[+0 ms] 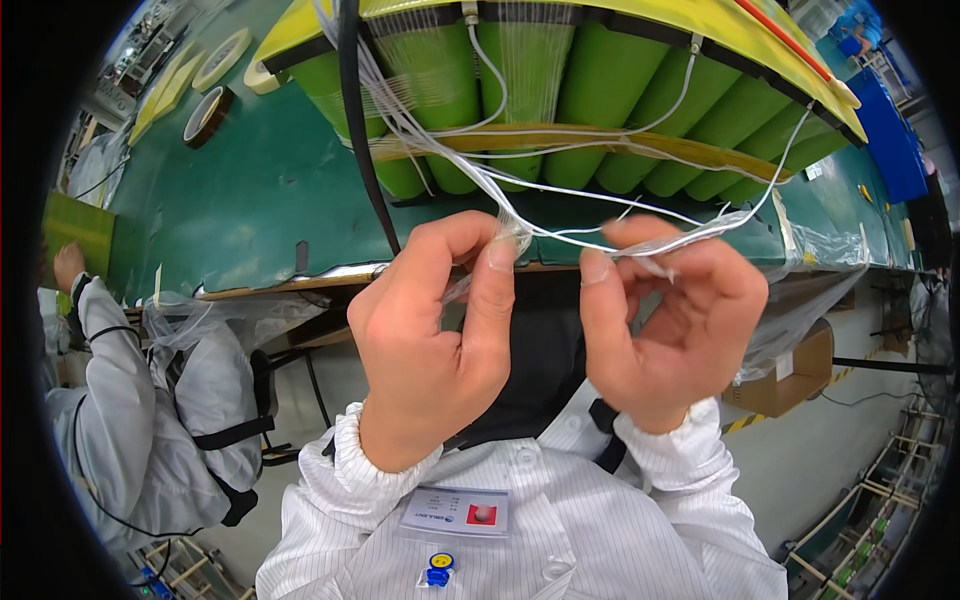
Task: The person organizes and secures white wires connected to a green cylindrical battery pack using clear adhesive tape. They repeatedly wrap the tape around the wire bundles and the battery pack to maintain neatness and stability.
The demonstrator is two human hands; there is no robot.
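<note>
Wires (482, 172), white, running in front of green tubes (602, 110), near counter (260, 200) edge. Left hand (430, 340) pinching bunched part; right hand (680, 330) pinching wires farther right, fingers curling.

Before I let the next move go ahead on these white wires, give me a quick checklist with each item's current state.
1. Left hand pinching the white wires: ok.
2. Right hand on the wires too: ok, fingers curled around them.
3. Black cable well away from the work: not ok, it hangs down close by the left hand.
4. Wire connections on the green cells secure: cannot tell.
5. Co-worker's hand clear of the wires: ok, far left.
</note>
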